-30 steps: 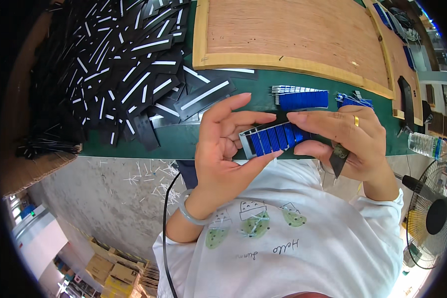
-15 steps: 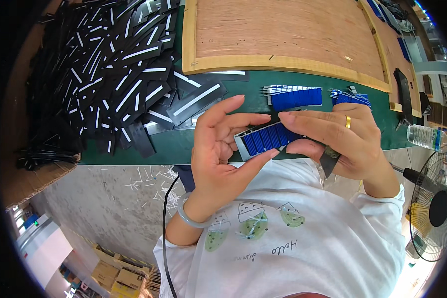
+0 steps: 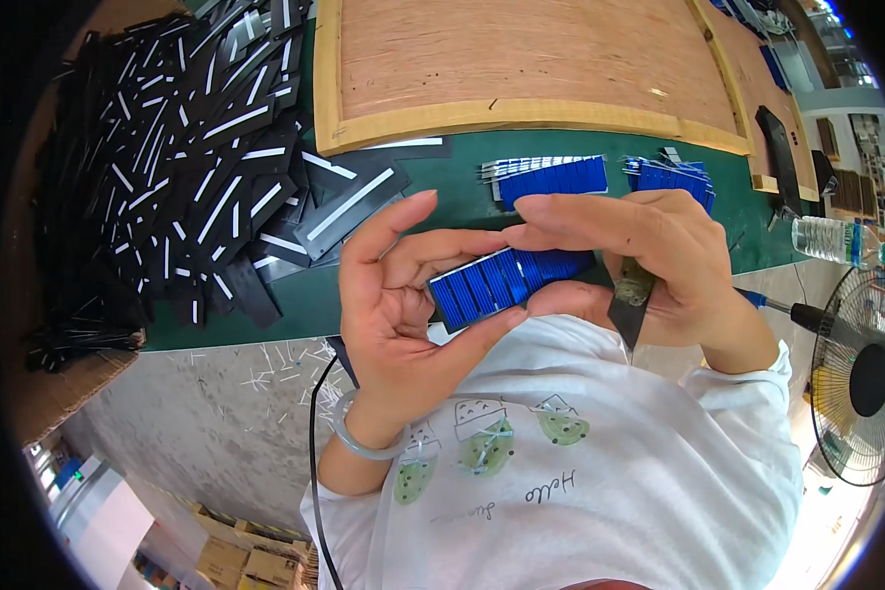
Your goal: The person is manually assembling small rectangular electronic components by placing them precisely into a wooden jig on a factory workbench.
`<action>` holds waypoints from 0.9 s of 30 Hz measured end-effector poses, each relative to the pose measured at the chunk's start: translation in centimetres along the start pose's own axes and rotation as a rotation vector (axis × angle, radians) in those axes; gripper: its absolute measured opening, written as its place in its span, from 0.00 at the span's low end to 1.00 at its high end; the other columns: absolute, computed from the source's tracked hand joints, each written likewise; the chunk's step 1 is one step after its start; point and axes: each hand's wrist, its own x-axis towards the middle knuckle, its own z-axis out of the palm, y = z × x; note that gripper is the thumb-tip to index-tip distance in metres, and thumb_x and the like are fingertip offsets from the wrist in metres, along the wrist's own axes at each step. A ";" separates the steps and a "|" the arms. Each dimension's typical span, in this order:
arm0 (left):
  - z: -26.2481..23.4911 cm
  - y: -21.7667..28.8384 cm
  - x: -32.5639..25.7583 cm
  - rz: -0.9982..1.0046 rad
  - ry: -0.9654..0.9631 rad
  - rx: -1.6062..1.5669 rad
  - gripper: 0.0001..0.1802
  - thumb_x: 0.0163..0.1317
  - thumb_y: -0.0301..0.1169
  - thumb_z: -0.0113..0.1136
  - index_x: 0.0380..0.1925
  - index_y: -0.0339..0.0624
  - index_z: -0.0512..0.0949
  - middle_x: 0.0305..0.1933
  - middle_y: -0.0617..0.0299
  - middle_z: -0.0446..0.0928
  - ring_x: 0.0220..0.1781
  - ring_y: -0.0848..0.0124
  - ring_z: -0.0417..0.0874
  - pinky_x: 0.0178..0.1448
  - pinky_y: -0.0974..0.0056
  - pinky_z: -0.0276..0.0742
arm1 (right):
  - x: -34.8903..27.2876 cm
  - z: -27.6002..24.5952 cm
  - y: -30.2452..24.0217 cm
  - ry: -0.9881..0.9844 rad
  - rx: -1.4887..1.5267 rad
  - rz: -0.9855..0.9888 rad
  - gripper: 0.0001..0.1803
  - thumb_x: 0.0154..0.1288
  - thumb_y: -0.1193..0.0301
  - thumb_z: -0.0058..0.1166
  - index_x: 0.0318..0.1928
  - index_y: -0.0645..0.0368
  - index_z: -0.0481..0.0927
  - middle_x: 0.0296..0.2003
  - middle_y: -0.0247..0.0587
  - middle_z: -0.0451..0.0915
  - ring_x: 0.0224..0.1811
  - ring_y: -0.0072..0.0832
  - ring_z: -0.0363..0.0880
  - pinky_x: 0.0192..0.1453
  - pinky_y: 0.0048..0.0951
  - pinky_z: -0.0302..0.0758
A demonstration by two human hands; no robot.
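A small rectangular solar panel (image 3: 477, 291), with dark blue striped cells, is held between my two hands above the near table edge. My left hand (image 3: 388, 310) curves around its left end, thumb along the near long edge and index finger raised. My right hand (image 3: 674, 251) pinches the right part, with fingertips over the far edge and thumb at the near one. A dark, flat, pointed blade-like tool (image 3: 627, 317) hangs from the right palm, its upper end hidden by the fingers. Beyond the hands lie two stacks of blue panel pieces (image 3: 558, 181) (image 3: 674, 177).
A large heap of black pieces with white strips (image 3: 206, 167) covers the table's left. A wood-framed board (image 3: 521, 69) lies at the far side of the green tabletop (image 3: 462, 202). At right are a clear plastic bottle (image 3: 831, 239) and a fan (image 3: 867, 379). White scraps (image 3: 275, 383) litter the floor.
Both hands and the panel sit further left in the picture, partly because the view shifted. The pale border at the panel's left end no longer shows; blue cells now reach that end.
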 end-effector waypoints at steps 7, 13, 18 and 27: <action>-0.1 0.0 -0.1 0.032 -0.010 0.003 0.44 0.45 0.11 0.66 0.61 0.36 0.53 0.49 0.44 0.74 0.52 0.63 0.78 0.53 0.65 0.77 | -0.2 -0.2 0.2 -0.064 -0.014 0.023 0.30 0.45 0.67 0.69 0.48 0.69 0.75 0.36 0.43 0.84 0.21 0.24 0.80 0.20 0.19 0.69; -0.3 -0.2 -0.3 0.034 -0.014 0.010 0.46 0.45 0.11 0.66 0.61 0.36 0.51 0.49 0.44 0.74 0.52 0.64 0.78 0.53 0.66 0.77 | -0.2 -0.6 -0.1 -0.076 -0.087 -0.053 0.27 0.46 0.64 0.68 0.45 0.67 0.78 0.36 0.43 0.84 0.20 0.22 0.78 0.19 0.18 0.65; -0.4 -0.1 -0.2 0.023 0.046 -0.133 0.39 0.43 0.11 0.68 0.57 0.34 0.60 0.49 0.45 0.75 0.50 0.65 0.79 0.52 0.67 0.77 | -0.3 -1.3 -0.3 -0.186 -0.087 -0.132 0.23 0.49 0.62 0.64 0.46 0.59 0.80 0.40 0.35 0.83 0.20 0.21 0.78 0.17 0.20 0.65; -1.3 -0.3 -0.5 0.063 0.058 -0.059 0.13 0.39 0.17 0.72 0.28 0.40 0.84 0.47 0.46 0.77 0.46 0.62 0.81 0.47 0.65 0.79 | -1.5 -1.3 0.0 -0.031 -0.082 -0.054 0.19 0.51 0.61 0.65 0.38 0.62 0.83 0.35 0.42 0.84 0.20 0.22 0.77 0.16 0.18 0.58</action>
